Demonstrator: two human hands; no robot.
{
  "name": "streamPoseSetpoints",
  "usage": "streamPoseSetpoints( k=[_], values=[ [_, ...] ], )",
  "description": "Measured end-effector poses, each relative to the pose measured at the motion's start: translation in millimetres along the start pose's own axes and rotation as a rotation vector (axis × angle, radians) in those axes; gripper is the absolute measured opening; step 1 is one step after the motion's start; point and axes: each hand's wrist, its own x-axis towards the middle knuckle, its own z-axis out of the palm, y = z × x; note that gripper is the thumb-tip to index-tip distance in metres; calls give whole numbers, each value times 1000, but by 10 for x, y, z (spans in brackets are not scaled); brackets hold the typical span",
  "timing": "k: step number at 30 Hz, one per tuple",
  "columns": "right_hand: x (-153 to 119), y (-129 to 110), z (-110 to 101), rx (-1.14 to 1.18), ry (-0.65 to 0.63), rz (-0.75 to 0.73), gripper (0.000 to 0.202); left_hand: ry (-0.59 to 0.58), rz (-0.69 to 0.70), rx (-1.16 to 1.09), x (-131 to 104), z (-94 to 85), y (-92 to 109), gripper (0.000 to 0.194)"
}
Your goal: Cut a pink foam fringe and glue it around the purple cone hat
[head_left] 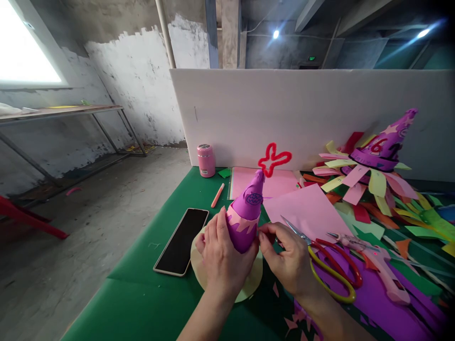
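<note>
A purple paper cone hat (245,215) with a pink jagged band and a dark-ink drawing stands in front of me. A red fuzzy pipe-cleaner shape (273,158) shows at its tip. My left hand (227,251) is wrapped round the lower part of the cone. My right hand (284,251) is closed in a pinch at the cone's right edge; what lies between thumb and finger is too small to make out. Under the hands is a pale yellow paper disc (199,265), partly hidden by them.
Left of the disc lies a phone (181,241), with an orange marker (218,195) and pink thermos (206,161) behind. To the right are scissors (334,279), a pink glue gun (384,270), pink paper (305,208), paper scraps and a decorated cone hat (386,147). A white board (284,109) stands behind.
</note>
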Motion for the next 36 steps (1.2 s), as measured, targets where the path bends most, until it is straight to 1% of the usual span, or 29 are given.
streamPoseSetpoints(
  k=[6, 12, 18, 21, 27, 33, 36],
  values=[
    [-1, 37, -15, 81, -61, 55, 8, -16, -13, -12, 9, -15, 1, 70],
    [-28, 49, -26, 151, -123, 120, 12, -27, -29, -31, 7, -20, 9, 71],
    [-37, 38, -4, 145, -94, 103, 8, -36, -58, -33, 20, -21, 7, 70],
    [-29, 37, 3, 118, -72, 70, 6, -36, -49, -23, 24, -22, 5, 68],
    [2, 34, 10, 49, -35, 25, 11, -13, -14, -19, 16, -9, 4, 67],
    [-26, 44, 14, 57, -33, 2, 8, -40, -29, -20, 10, -20, 4, 66],
    [-34, 49, 18, 47, -17, -3, 8, -30, -28, -29, 10, -20, 5, 66]
  ],
)
